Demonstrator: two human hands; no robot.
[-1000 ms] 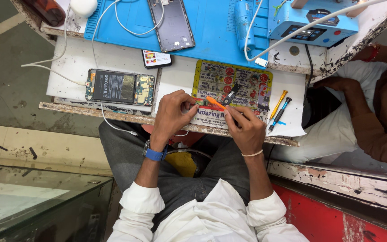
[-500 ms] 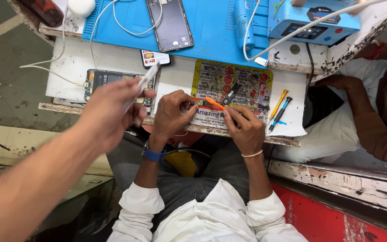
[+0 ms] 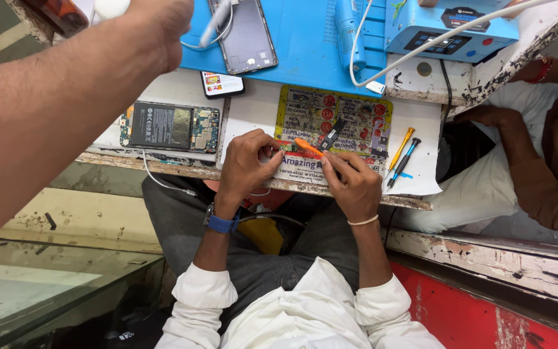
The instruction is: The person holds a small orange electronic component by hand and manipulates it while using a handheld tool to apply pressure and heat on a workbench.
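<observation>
My left hand [image 3: 247, 167], with a blue watch on the wrist, pinches a small part [image 3: 283, 147] at the near edge of a printed work mat [image 3: 356, 116]. My right hand [image 3: 353, 184] grips an orange-handled tool [image 3: 307, 147] whose tip points at that part. A short black tool [image 3: 332, 134] lies on the mat just beyond. Another person's bare arm [image 3: 66, 84] reaches in from the left. Its hand [image 3: 156, 26] is over the blue mat [image 3: 298, 52], holding something white and thin.
An opened phone with its battery showing [image 3: 169, 126] lies left of my hands. On the blue mat are a dark phone [image 3: 243, 35] and white cables. Two screwdrivers [image 3: 400, 150] lie to the right. A blue bench unit [image 3: 450, 29] stands behind. A seated person [image 3: 550, 148] is at right.
The other person's arm came in from the left, passed over the opened phone and has moved up to the blue mat. My two hands have stayed at the part.
</observation>
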